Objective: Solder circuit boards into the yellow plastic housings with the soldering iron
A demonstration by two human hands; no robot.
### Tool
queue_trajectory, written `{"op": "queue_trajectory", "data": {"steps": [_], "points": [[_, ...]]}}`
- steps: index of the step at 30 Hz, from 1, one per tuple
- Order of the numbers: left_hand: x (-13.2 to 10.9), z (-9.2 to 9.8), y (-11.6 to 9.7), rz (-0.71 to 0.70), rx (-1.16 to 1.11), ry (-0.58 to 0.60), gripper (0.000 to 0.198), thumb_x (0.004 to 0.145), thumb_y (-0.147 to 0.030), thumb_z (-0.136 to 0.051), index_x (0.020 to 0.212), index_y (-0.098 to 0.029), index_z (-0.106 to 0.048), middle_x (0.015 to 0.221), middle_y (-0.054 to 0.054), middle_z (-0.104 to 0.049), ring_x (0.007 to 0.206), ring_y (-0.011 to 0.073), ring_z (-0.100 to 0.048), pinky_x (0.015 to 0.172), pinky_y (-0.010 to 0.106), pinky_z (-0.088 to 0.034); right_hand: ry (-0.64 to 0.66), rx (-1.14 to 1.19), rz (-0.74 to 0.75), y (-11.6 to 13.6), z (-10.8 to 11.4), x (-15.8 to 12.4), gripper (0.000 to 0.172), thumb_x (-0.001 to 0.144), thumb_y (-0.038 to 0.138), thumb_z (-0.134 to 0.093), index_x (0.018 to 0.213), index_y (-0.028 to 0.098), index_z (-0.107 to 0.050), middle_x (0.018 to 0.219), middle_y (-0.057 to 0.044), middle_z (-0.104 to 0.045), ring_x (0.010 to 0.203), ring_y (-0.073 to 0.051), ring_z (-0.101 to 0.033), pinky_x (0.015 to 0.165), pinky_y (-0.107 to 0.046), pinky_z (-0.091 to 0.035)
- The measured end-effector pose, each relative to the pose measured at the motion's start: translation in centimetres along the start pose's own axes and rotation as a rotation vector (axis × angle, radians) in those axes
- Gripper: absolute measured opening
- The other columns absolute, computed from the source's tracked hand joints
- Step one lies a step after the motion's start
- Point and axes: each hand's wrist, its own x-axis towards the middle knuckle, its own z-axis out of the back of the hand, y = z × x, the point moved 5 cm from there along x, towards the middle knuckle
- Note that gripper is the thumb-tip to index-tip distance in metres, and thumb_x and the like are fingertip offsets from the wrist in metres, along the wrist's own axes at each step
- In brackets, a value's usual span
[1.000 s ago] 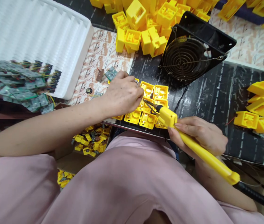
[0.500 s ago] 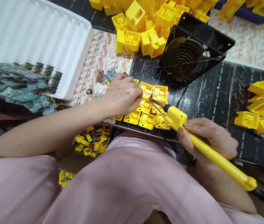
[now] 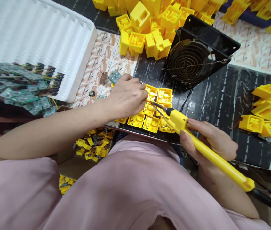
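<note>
My right hand (image 3: 209, 139) is closed round a yellow soldering iron (image 3: 212, 156), with a thin metal feed tube beside its tip. The tip points left into a block of small yellow plastic housings (image 3: 151, 123) laid in rows at the table edge. Over the left part of these housings rests my left hand (image 3: 129, 97), a ring on one finger. Its fingers are bent and pressed together close to the iron's tip; whatever they pinch is hidden. A green circuit board (image 3: 114, 76) lies just beyond the left hand, with a small round part (image 3: 91, 93) nearer the tray.
A black fan (image 3: 197, 52) with a wire guard stands behind the housings. Yellow cases are heaped (image 3: 140, 19) at the back, and more (image 3: 269, 108) sit at right. A white foam tray (image 3: 77, 57) holds wired circuit boards (image 3: 25, 83). Below the table, a box contains yellow parts (image 3: 93, 145).
My right hand and the soldering iron have shifted slightly left, the tip staying among the housings. My left hand has moved very little, its fingers still bent.
</note>
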Motion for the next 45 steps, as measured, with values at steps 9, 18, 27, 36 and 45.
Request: {"op": "queue_trajectory", "data": {"steps": [9,18,27,36,45], "points": [[-1.0,0.7,0.8,0.041,-0.362,-0.088,0.023,0.095,-0.032,-0.051,0.091,-0.021,-0.071,0.089,0.006,-0.074,0.092,0.0248,-0.069,0.097,0.044,-0.053,-0.026,0.113,-0.092,0.3,0.2,-0.3,0.061,0.102,0.055,-0.064,0.157,0.030,-0.054,0.095,-0.004,-0.082,0.075,-0.020,-0.079,0.070,-0.032,-0.068],[-3.1,0.2,0.4,-0.007,-0.554,-0.313,0.019,0.098,-0.032,-0.052,0.091,-0.023,-0.066,0.090,0.002,-0.078,0.091,0.0206,-0.072,0.116,0.049,-0.049,0.061,0.054,0.084,0.7,-6.1,2.8,0.013,0.105,0.024,-0.067,0.117,0.023,-0.071,0.093,0.001,-0.080,0.078,-0.012,-0.078,0.074,-0.020,-0.062],[-3.7,-0.3,0.0,0.014,-0.509,-0.408,0.017,0.097,-0.028,-0.052,0.091,-0.023,-0.067,0.086,0.001,-0.077,0.088,0.0206,-0.072,0.117,0.052,-0.046,0.040,0.187,0.053,1.2,-8.0,3.3,0.029,0.102,0.011,-0.064,0.126,0.027,-0.067,0.111,0.002,-0.082,0.096,-0.012,-0.080,0.087,-0.019,-0.063],[-3.5,-0.3,-0.1,-0.039,-0.496,-0.440,0.019,0.099,-0.029,-0.053,0.090,-0.023,-0.068,0.085,0.001,-0.076,0.089,0.0215,-0.072,0.116,0.051,-0.046,0.030,0.098,0.073,1.4,-7.9,3.3,0.027,0.104,0.016,-0.061,0.129,0.026,-0.066,0.112,0.000,-0.081,0.094,-0.014,-0.081,0.086,-0.022,-0.065],[-3.1,-0.8,0.1,-0.008,-0.507,-0.455,0.014,0.099,-0.027,-0.055,0.092,-0.023,-0.067,0.086,0.002,-0.077,0.087,0.0211,-0.071,0.113,0.048,-0.049,-0.037,-0.031,0.085,1.2,-8.5,3.0,0.035,0.105,0.018,-0.057,0.136,0.032,-0.063,0.096,0.002,-0.076,0.081,-0.016,-0.075,0.076,-0.025,-0.061]]}}
